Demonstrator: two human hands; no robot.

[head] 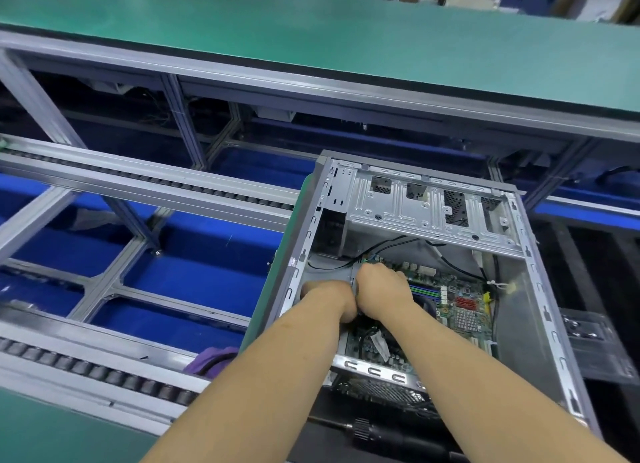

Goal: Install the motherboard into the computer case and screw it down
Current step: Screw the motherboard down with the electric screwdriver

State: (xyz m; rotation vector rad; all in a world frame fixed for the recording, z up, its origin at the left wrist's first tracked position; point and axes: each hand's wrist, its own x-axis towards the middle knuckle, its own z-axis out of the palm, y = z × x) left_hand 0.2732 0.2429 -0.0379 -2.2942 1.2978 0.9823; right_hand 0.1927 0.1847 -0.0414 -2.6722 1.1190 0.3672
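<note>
Two bare hands worked inside an open grey sheet-metal computer case (540, 289) over a green circuit-board motherboard (460, 306).

No brand, label or writing could be read anywhere. The motherboard lay flat on the floor of the case, its long axis running from the near vented end toward the far perforated silver steel drive cage (426, 206); blue memory slots, a red finned heatsink and a silver finned heatsink dotted its surface. The left hand (329, 298) and the right hand (384, 289) sat touching each other over the board's left edge, fingers curled downward, but what they held, if anything, could not be told. A black ribbed-collar electric screwdriver (384, 435) lay just outside the case's near end. Grey aluminium roller conveyor rails (104, 369) ran to the left, and a purple cloth (211, 358) lay between them and the case.
</note>
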